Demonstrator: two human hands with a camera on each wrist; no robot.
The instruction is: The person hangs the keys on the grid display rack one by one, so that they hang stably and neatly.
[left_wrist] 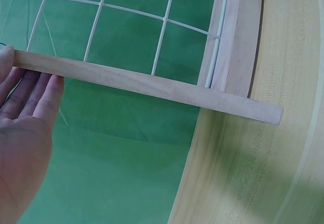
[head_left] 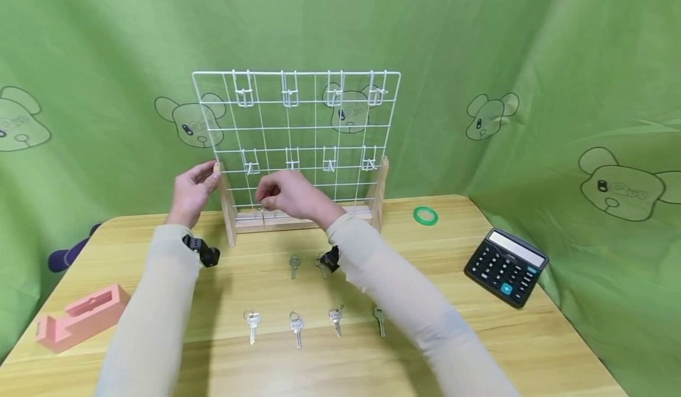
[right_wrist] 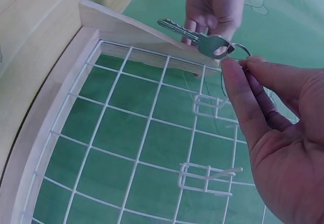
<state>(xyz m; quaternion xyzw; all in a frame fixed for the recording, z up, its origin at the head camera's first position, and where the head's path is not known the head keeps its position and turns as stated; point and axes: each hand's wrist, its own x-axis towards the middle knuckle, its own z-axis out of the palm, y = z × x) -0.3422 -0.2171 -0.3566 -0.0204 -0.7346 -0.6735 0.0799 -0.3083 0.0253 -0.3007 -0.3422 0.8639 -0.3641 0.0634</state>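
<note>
The right hand [right_wrist: 283,133] pinches a key [right_wrist: 195,37] by its ring before the wire rack [head_left: 298,143]. The left hand [left_wrist: 23,127], fingers straight, steadies the rack's left wooden post [left_wrist: 147,84] (key visible only from the right wrist).

You will find almost nothing legible here. On the green backdrop [head_left: 479,42], each printed cartoon dog head [head_left: 348,111] carries short lettering across its snout; at 3 o'clock of the wire rack the largest one [head_left: 628,190] shows it best, yet the characters stay too blurred to read. The calculator [head_left: 505,267], at 4 o'clock of the rack, bears key markings and a small line under its display, both too small to make out.
</note>
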